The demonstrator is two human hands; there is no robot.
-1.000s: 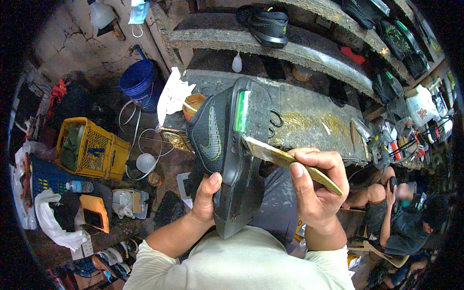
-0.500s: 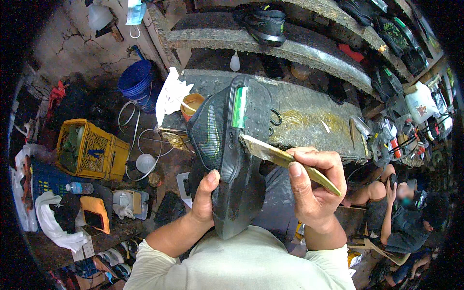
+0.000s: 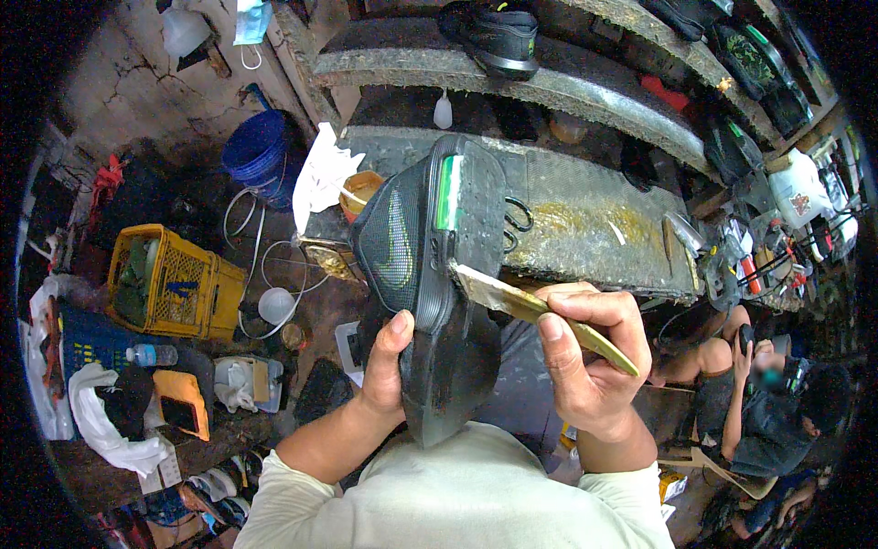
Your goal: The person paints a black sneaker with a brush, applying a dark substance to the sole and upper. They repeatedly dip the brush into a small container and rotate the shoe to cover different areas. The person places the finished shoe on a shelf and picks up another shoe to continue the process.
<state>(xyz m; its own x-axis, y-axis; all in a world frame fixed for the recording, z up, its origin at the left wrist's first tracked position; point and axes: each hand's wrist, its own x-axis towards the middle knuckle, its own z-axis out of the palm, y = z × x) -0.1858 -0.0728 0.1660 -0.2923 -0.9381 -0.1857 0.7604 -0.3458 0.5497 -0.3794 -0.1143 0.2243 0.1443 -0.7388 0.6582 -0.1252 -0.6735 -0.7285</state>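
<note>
My left hand (image 3: pixel 382 371) grips a black sneaker (image 3: pixel 391 261), with the thumb on its side and the other fingers hidden beneath. The sneaker's mesh upper faces left and its dark sole is turned up towards me. A green and white strip (image 3: pixel 448 192) runs along the sole's edge. Between the thumb and fingers of my right hand (image 3: pixel 599 352) is a flat, worn brush (image 3: pixel 512 300) with a yellowish handle. Its pale tip touches the sole near the edge, just below the strip.
Behind the sneaker, a worn bench (image 3: pixel 585 220) holds scissors (image 3: pixel 518 224), an orange bowl (image 3: pixel 361 194) and white paper (image 3: pixel 322 178). Shelves with shoes (image 3: pixel 503 41) curve above. At left stand a yellow crate (image 3: pixel 183 284) and blue bucket (image 3: pixel 256 156). A person (image 3: pixel 768 412) sits at right.
The brush tip has shifted slightly left and down along the sole's edge. The sneaker has tilted a little in my left hand, and the view has moved slightly.
</note>
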